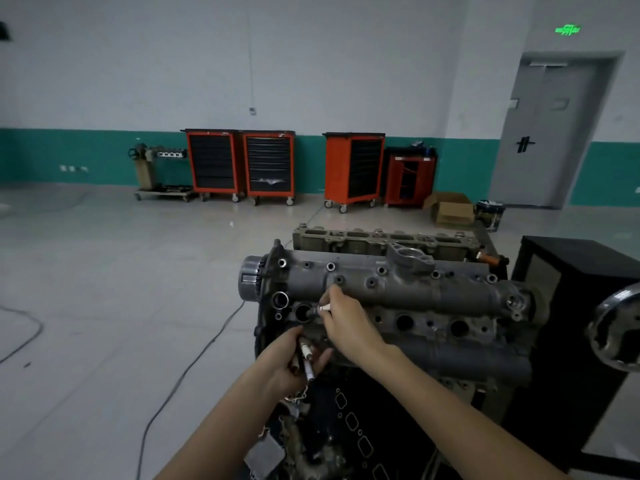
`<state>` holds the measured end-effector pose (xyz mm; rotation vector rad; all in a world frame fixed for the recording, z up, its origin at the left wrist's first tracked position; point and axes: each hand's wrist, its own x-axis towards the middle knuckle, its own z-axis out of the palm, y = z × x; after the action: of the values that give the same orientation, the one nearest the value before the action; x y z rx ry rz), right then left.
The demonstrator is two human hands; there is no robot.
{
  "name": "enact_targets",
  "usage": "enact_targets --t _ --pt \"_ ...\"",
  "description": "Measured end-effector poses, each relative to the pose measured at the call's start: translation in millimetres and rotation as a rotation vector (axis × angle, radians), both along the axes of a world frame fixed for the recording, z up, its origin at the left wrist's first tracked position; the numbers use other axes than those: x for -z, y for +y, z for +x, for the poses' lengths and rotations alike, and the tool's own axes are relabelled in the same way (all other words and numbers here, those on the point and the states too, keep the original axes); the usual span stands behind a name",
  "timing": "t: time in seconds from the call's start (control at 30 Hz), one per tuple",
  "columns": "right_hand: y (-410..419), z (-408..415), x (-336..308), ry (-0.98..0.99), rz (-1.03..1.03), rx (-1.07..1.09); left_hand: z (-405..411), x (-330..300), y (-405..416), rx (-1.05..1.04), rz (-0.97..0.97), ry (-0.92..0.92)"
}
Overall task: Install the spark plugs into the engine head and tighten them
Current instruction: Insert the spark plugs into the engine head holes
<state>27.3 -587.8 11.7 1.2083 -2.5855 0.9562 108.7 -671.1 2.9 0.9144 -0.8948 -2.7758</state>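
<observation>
Right hand [341, 325] pinches a spark plug [320, 309] toward the nine-o'clock well [302, 312]; left hand [294, 358] grips spare plugs [306, 362], ready.

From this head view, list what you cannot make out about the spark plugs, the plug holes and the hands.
- Spark plug in the right hand: the fingers cover most of it; its threaded end is blurred, so whether it has entered the hole is unclear.
- Spare plugs in the left hand: the palm hides part of them, so the count is uncertain.
- Remaining holes: dark inside, so the threads are invisible.
- Engine head: the lower part is dim and cut off by the bottom edge.
</observation>
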Motion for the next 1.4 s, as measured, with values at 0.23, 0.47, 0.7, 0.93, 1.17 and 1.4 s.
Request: enact_targets --t 0.23,0.47,0.7,0.93,1.17,1.4 --pt "-31.4 1.7 8.8 0.491 0.256 -0.047 8.2 5.7 -22.0 -0.049 0.121 -0.028" --pt "-40.7 0.6 22.1 0.484 0.321 -0.044 11.4 6.7 -30.7 -0.014 0.228 0.050" --pt "-35.8 -4.4 26.5 0.371 0.135 -0.001 12.4 1.5 -26.6 -0.025 0.237 0.112" --pt "-33.6 -4.8 30.8 0.353 0.056 0.061 13.1 1.7 -27.0 -0.065 0.175 0.115" --pt "-37.2 -3.8 24.8 0.247 0.078 0.076 11.5 2.0 -23.1 -0.100 0.151 0.105" --pt "-38.7 -1.4 23.1 0.142 0.040 0.163 13.6 0.7 -20.7 -0.103 0.155 0.110"
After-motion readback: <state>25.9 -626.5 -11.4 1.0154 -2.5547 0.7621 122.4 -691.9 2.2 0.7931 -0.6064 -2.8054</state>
